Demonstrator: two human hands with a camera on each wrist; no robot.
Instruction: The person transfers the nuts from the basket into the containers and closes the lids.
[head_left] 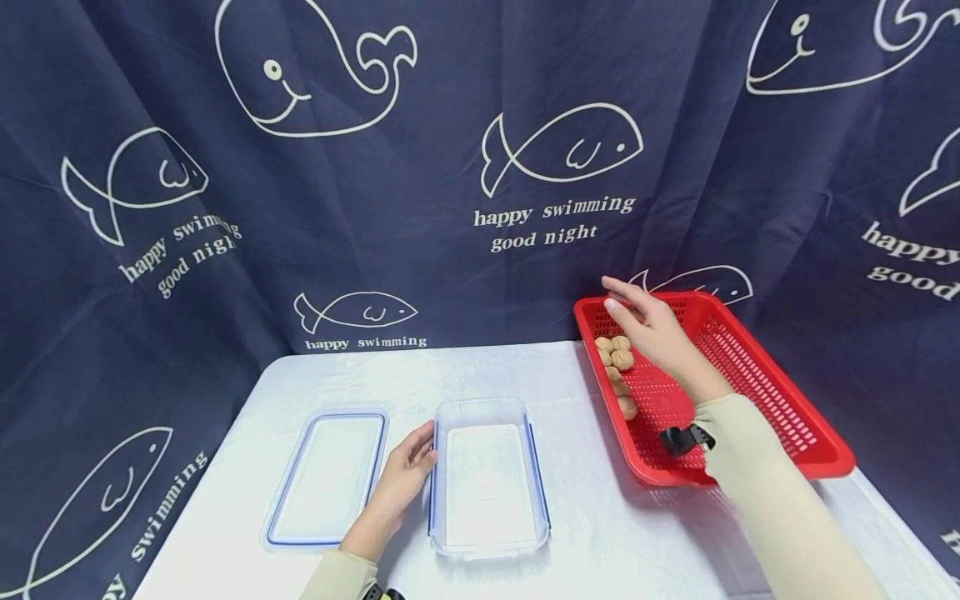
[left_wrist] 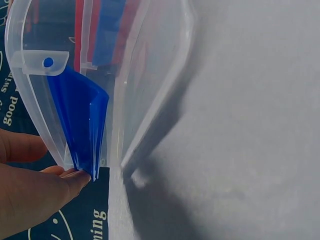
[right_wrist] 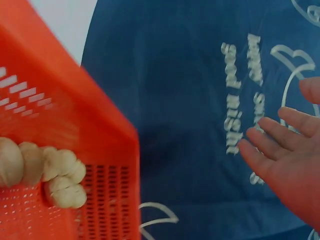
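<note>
My left hand (head_left: 407,473) is at the left side of a clear plastic food container (head_left: 491,546), which stands lidless on the table. In the left wrist view its thumb and fingertip pinch the end of the container's folded-out blue latch (left_wrist: 80,115). My right hand (head_left: 652,329) hovers over the far left part of a red plastic basket (head_left: 787,392), fingers extended and holding nothing. Several walnuts (head_left: 621,359) lie along the basket's left wall, below that hand. The right wrist view shows the walnuts (right_wrist: 65,175) in the basket, apart from the spread right hand (right_wrist: 290,150).
A clear lid with a blue seal (head_left: 326,479) lies flat to the left of the container. White cloth covers the table (head_left: 577,500). Behind it hangs a dark blue curtain (head_left: 450,275) with white whale and fish drawings, close to the basket's far rim.
</note>
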